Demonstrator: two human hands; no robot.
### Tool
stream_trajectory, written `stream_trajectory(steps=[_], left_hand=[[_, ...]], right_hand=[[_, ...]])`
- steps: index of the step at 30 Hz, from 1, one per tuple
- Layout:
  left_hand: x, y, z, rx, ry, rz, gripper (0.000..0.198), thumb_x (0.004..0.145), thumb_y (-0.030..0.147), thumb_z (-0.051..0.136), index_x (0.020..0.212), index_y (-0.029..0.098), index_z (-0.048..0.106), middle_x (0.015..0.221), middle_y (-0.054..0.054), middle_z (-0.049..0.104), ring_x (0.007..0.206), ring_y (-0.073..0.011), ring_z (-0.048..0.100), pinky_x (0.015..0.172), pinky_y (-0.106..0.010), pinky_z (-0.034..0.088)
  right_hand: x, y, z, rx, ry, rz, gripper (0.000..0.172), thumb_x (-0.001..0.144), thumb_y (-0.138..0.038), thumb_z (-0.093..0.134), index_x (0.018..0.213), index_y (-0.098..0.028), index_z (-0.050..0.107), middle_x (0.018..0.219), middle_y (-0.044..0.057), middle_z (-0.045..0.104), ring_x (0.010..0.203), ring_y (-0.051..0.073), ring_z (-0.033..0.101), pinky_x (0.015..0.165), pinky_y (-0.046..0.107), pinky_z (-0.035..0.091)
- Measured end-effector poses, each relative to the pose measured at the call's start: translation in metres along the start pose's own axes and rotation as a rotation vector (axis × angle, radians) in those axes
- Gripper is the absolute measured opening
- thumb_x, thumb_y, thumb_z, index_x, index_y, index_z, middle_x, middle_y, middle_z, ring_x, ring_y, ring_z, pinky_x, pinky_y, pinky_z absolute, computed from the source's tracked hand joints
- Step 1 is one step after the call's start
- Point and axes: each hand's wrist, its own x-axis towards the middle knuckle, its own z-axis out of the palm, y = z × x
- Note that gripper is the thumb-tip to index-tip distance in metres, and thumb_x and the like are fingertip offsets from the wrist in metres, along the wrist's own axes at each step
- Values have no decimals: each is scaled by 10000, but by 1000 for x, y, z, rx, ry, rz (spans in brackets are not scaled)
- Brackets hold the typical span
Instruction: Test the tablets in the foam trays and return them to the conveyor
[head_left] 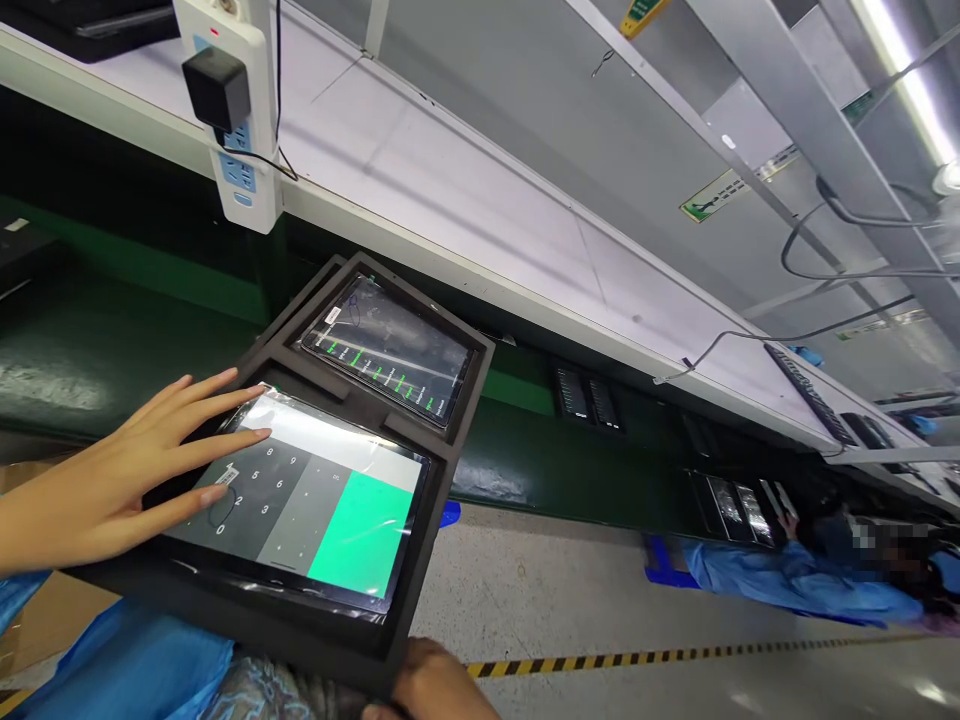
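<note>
A black foam tray holds two tablets in separate recesses. The nearer tablet is lit, with a calculator keypad and a bright green block on its screen. Over its left part lies my left hand, fingers spread, fingertips at the screen. The farther tablet shows a dark screen with lines of green and white text and a small white label. At the tray's near corner my right hand is closed round the edge. The frame's bottom cuts off part of it, and its fingertips are mostly hidden.
A green conveyor belt runs beneath a white shelf. A power strip with a black charger stands at the shelf's edge. Farther along are more trays with devices and a co-worker in blue sleeves.
</note>
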Motion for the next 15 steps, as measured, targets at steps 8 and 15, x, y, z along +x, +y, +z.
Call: stream_trajectory(steps=[8, 15], left_hand=[[-4, -5, 8, -11, 23, 37, 446, 969, 278, 481, 1341, 503, 576, 1612, 110, 368, 1515, -301, 299, 1244, -631, 177], [-12, -10, 14, -43, 72, -46, 512, 958, 307, 491, 1429, 508, 484, 1613, 106, 370, 1510, -311, 305, 1250, -623, 165]], right_hand=[[-1, -7, -40, 324, 749, 244, 535, 983, -541, 492, 1456, -295, 541, 1527, 57, 514, 1426, 315, 457, 1171, 471, 409], [57, -19, -22, 773, 803, 56, 908, 904, -569, 633, 1622, -278, 161, 1678, 43, 263, 1530, 272, 302, 1240, 441, 320]])
